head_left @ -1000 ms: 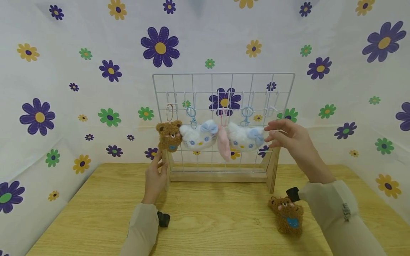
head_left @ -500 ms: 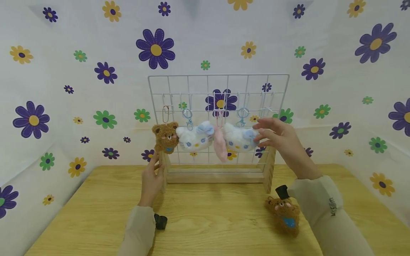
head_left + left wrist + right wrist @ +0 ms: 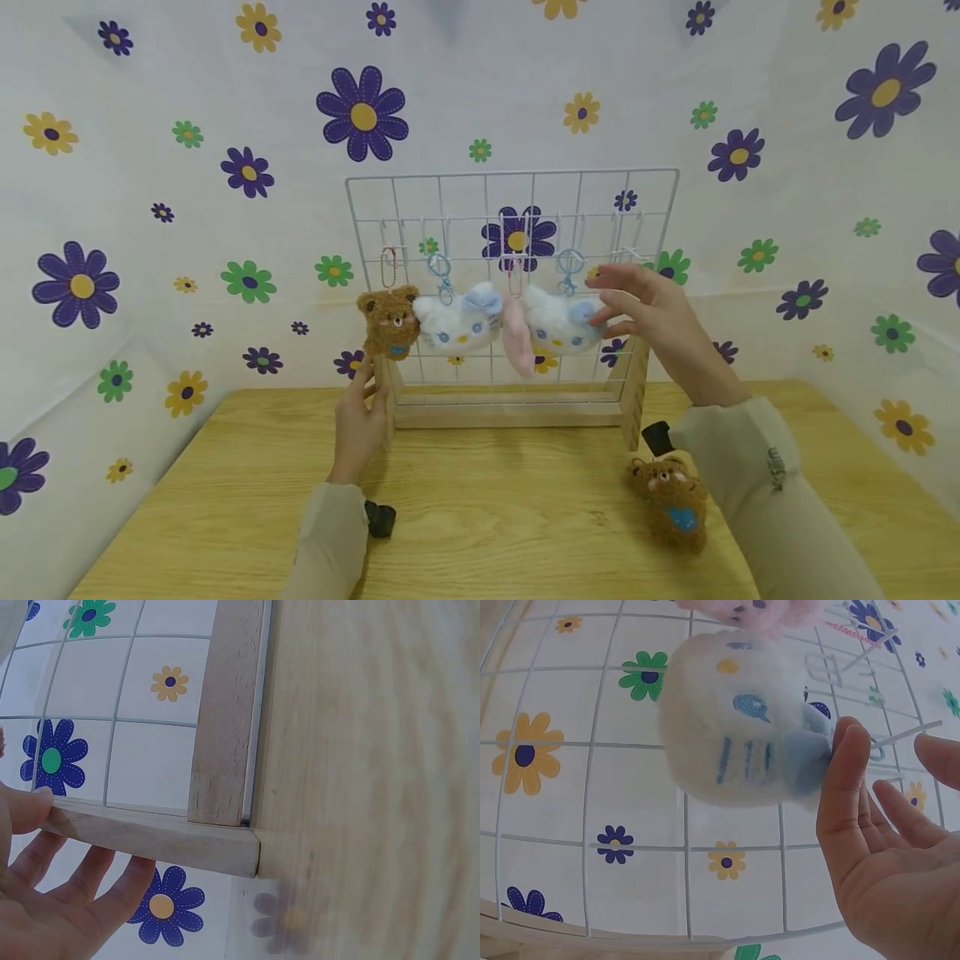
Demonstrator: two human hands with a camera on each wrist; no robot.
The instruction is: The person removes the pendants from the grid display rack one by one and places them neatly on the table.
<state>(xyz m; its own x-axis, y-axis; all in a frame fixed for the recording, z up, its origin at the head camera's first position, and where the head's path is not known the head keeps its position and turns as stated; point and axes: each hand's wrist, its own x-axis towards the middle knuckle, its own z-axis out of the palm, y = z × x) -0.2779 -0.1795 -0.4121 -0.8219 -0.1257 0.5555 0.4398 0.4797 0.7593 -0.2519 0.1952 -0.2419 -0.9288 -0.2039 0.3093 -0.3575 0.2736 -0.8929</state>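
My left hand (image 3: 360, 429) grips the left wooden post (image 3: 150, 840) of a white wire grid rack (image 3: 510, 173); in the left wrist view the thumb lies on one side, fingers on the other. My right hand (image 3: 667, 325), fingers loosely bent and apart, is at the right side of a white cat-head plush keychain (image 3: 720, 727). One finger is against or just in front of its blue bow (image 3: 806, 761); contact is unclear. Beside that plush hang a pink plush (image 3: 517, 337), another white cat-head plush (image 3: 450, 325) and a brown bear plush (image 3: 390, 325).
A second brown bear plush (image 3: 675, 508) lies on the wooden table (image 3: 495, 517), below my right wrist. At the grid's right end a white hook (image 3: 626, 254) has no plush on it. Flower-printed cloth (image 3: 150, 83) surrounds the table at the back and sides.
My right hand has moved left, from beside the right cat-head plush to its bow. The left hand stays on the post. The head view has shifted slightly.
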